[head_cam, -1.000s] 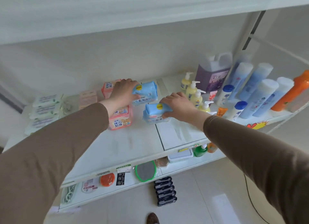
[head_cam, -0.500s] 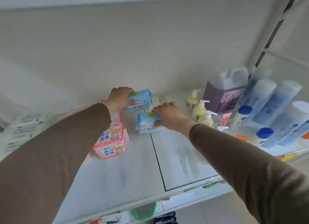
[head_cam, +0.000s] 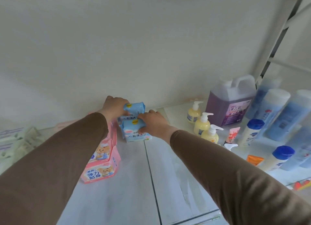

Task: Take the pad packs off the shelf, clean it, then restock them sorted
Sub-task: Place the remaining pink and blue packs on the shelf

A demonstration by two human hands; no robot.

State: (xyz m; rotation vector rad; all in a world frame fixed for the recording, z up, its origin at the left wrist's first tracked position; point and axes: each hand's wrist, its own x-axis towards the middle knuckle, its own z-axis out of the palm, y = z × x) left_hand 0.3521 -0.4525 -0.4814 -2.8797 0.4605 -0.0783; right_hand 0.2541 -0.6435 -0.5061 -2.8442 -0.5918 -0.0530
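Observation:
Two blue pad packs stand one behind the other near the back of the white shelf [head_cam: 127, 191]. My left hand [head_cam: 115, 107] grips the rear blue pack [head_cam: 134, 106] from its left side. My right hand [head_cam: 152, 123] holds the front blue pack [head_cam: 133, 131] from its right side. The two packs touch or nearly touch. Left of them runs a row of pink pad packs [head_cam: 99, 171], partly hidden by my left sleeve. Pale green packs [head_cam: 15, 140] lie at the far left, blurred.
Yellow pump bottles [head_cam: 202, 125] stand right of my right hand, with a purple detergent jug [head_cam: 230, 103] behind them. Blue and white bottles [head_cam: 276, 110] and small tubes fill the right end. The shelf's back wall rises just behind the packs.
Both hands slid the blue packs back toward the wall and closer together. The front pack now sits right in front of the rear one. The camera moved closer.

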